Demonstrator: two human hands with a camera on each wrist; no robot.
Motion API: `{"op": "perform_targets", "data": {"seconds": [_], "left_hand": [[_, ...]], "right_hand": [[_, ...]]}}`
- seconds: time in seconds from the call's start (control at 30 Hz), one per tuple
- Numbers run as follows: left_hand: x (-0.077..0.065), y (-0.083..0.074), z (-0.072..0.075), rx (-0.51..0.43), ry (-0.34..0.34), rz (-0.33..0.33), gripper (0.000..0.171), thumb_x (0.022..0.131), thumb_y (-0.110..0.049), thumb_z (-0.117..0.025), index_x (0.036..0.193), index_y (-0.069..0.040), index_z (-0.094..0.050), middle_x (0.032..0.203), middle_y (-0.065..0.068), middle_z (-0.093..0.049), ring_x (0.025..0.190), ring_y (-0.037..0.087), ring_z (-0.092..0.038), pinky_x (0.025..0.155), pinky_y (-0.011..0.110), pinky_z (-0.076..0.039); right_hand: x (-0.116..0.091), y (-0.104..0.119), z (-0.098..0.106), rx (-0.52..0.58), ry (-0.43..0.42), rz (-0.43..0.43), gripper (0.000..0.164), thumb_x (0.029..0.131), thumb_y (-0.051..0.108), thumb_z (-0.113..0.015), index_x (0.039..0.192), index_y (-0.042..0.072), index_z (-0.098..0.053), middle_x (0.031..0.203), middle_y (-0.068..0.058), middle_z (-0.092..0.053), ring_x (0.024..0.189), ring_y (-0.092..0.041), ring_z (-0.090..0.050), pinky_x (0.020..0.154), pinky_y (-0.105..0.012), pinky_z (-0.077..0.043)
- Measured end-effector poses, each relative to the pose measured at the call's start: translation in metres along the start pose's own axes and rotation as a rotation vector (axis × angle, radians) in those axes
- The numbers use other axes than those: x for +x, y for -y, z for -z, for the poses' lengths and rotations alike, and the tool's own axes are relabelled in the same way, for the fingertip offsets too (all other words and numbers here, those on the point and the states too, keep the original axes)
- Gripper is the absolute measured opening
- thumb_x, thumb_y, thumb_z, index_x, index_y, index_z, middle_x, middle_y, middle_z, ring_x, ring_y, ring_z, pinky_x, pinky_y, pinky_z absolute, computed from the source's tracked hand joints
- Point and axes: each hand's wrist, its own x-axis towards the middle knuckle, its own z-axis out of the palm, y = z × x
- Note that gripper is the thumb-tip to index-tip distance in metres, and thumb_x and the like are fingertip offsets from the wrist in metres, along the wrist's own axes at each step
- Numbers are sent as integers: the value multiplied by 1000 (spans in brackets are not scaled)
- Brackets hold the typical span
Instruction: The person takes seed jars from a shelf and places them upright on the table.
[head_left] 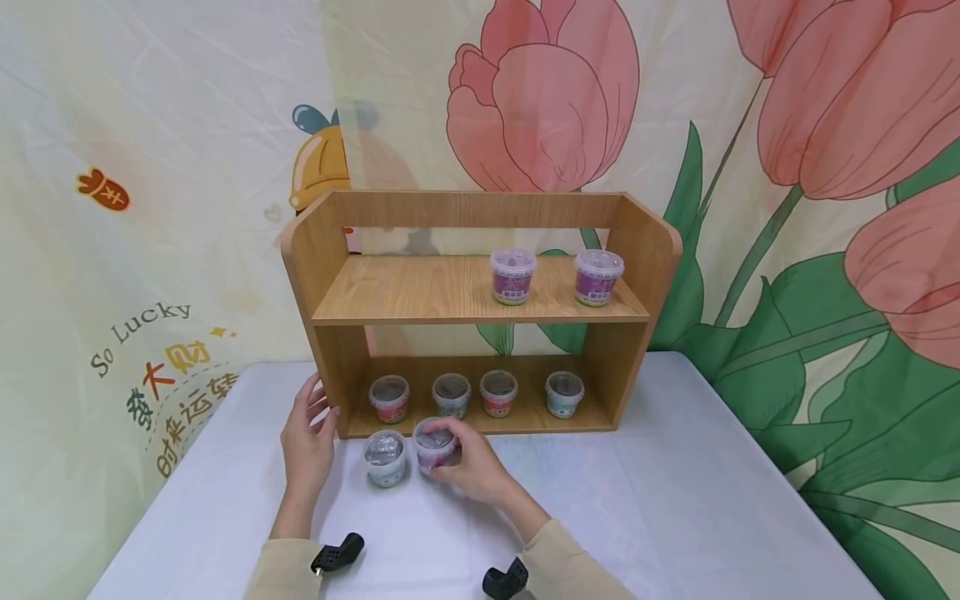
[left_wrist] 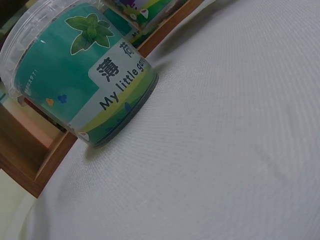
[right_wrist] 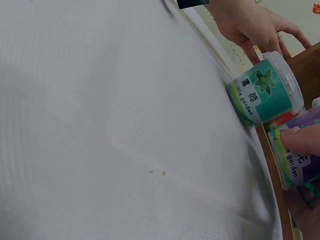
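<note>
In the head view my right hand [head_left: 472, 467] grips a small plastic cup [head_left: 433, 450] with a purple label, its thumb on the near side. The cup stands out just before the shelf's front edge; the right wrist view shows the thumb [right_wrist: 302, 140] across the purple label. Just left of it, on the white cloth, stands a lidded cup [head_left: 386, 460] with a green mint-leaf label [left_wrist: 65, 75]. My left hand [head_left: 309, 437] rests against the left side panel of the wooden shelf [head_left: 480, 320], thumb by its front edge, fingers extended along the outer side.
On the lower board are several cups: two with reddish labels [head_left: 389, 400] [head_left: 498, 394] and two with bluish-green labels [head_left: 451, 397] [head_left: 564, 395]. Two purple-labelled cups [head_left: 513, 277] [head_left: 597, 278] stand on the upper board's right half. A printed cloth [head_left: 225, 125] hangs behind.
</note>
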Motion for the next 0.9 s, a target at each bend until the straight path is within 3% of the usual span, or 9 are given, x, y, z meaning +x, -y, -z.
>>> {"op": "perform_targets", "data": {"seconds": [0.3, 0.9], "left_hand": [[-2, 4, 1, 3, -6, -4, 79, 105, 0, -64, 166, -39, -33, 154, 16, -56, 139, 38, -58, 109, 57, -53], [-1, 1, 1, -9, 2, -12, 78, 105, 0, -64, 166, -38, -33, 154, 16, -57, 139, 38, -58, 109, 57, -53]], "right_hand": [[0, -6, -9, 0, 8, 0, 61, 82, -6, -88, 130, 24, -65, 137, 0, -66, 128, -22, -61, 111, -37, -51], [-1, -11, -11, -105, 27, 29, 62, 83, -5, -87, 131, 24, -61, 139, 1, -63, 128, -19, -59, 109, -37, -51]]}}
